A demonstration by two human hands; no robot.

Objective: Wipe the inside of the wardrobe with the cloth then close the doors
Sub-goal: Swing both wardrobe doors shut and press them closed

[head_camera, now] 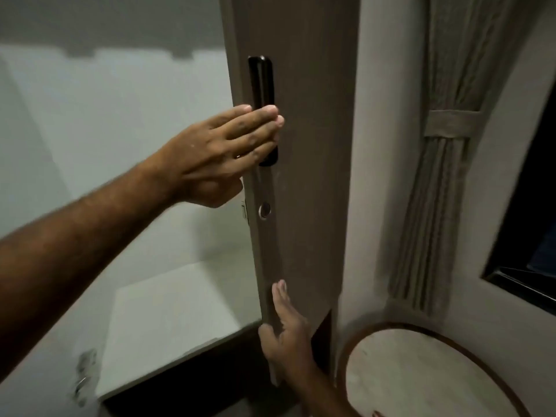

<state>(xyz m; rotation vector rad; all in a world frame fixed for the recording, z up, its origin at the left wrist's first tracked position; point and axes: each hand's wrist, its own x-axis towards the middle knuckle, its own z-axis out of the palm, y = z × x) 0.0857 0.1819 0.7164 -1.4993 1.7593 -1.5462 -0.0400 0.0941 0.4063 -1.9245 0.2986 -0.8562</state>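
Note:
The brown wardrobe door (310, 164) stands part-way open in the middle of the view, edge towards me. My left hand (216, 152) lies flat with fingers together across its black vertical handle (261, 82), thumb behind the door edge. My right hand (285, 335) grips the door's lower edge, fingers on the front face and thumb round the edge. A round silver lock (265, 209) sits below the handle. To the left I see the pale inside of the wardrobe (126, 152) and its white shelf (177, 320). No cloth is in view.
A round pale table with a brown rim (421, 377) stands at the lower right, close to the door. A tied-back beige curtain (442, 164) hangs beside a dark window (532, 230). A metal hinge (85, 377) shows at the lower left.

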